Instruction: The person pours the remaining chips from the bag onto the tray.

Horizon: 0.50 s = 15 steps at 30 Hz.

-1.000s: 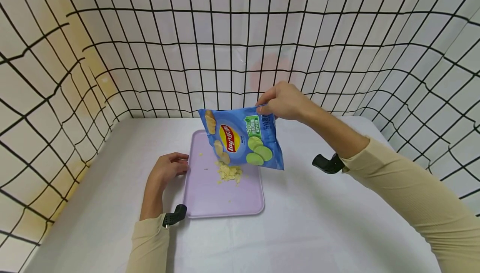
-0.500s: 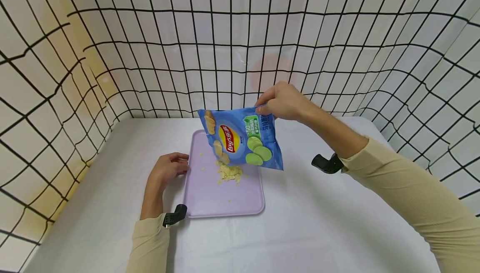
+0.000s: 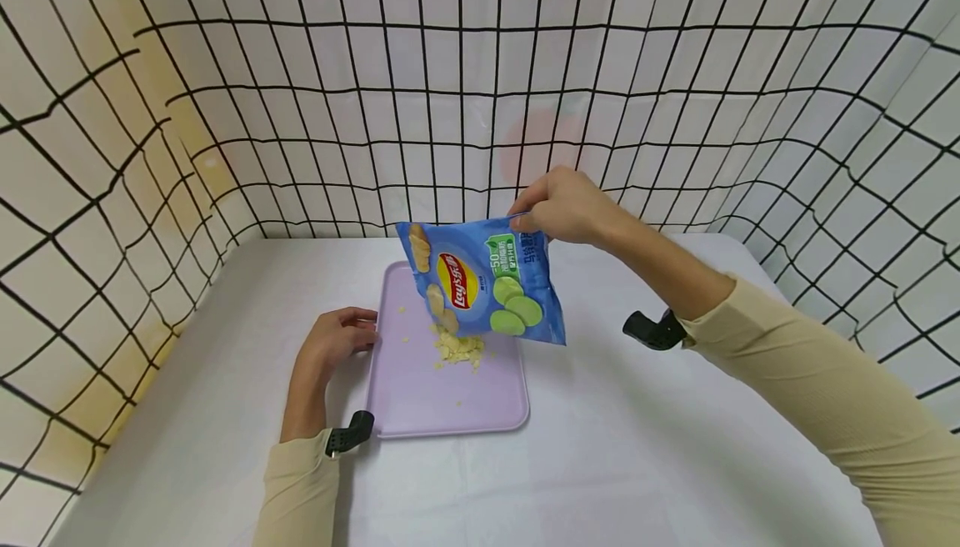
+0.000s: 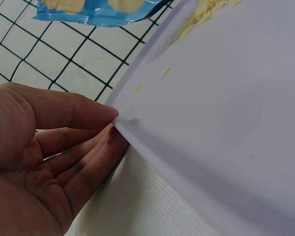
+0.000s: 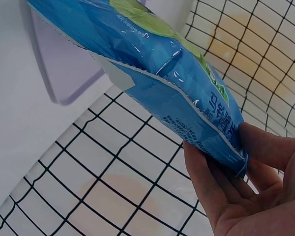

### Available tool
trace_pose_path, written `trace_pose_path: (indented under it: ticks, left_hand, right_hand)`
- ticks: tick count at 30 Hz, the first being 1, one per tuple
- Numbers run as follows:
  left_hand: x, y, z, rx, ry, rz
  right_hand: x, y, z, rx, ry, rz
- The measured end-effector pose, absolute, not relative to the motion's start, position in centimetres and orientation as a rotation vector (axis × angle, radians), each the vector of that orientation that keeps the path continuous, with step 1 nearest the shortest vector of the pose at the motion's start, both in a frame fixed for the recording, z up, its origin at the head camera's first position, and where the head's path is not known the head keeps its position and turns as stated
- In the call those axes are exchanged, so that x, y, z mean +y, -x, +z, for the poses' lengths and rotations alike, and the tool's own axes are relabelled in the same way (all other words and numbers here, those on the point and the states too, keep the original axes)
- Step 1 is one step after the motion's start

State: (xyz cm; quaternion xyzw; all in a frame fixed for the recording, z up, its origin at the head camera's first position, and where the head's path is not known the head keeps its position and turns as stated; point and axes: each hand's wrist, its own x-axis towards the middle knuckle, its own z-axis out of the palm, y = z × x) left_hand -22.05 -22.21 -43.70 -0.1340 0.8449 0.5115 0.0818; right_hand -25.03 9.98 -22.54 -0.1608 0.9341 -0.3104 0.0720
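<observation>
- So, a glossy blue plastic Lay's bag (image 3: 480, 278) is held up in mid-air, tilted, partly over a flat lilac rectangular tray (image 3: 450, 401) with rounded corners. Pictures of chips and green lime slices are printed on its front.
- One end of the bag is pinched by the right hand (image 3: 573, 207). That grip is clenched on the plastic, with the thumb set on one face and the fingers on the other.
- The tray's left edge is pinched by the left hand (image 3: 336, 343). A light grip, by the looks of it: the thumb tip is set at the rim, with the other fingers tucked just below.
- A small heap of pale yellow broken chips (image 3: 459, 350) is seen on the tray, partly covered in the head view by the bag's lower edge. A few loose crumbs are scattered around it.
- The tray is set on a table (image 3: 637, 455) covered in white cloth, and the whole spot is fenced by a black wire grid (image 3: 460, 28).
- Beige sleeves (image 3: 810, 397) are worn on both arms, with a black device (image 3: 652, 331) strapped at each wrist.
</observation>
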Motion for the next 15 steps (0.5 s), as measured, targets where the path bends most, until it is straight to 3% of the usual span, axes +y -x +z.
trace_pose_path:
  ticks: [15]
  left_hand:
    - [-22.03, 21.77, -43.23, 2.511, 0.410, 1.534]
  right_hand:
    - [10.03, 25.10, -22.45, 2.797, 0.468, -1.026]
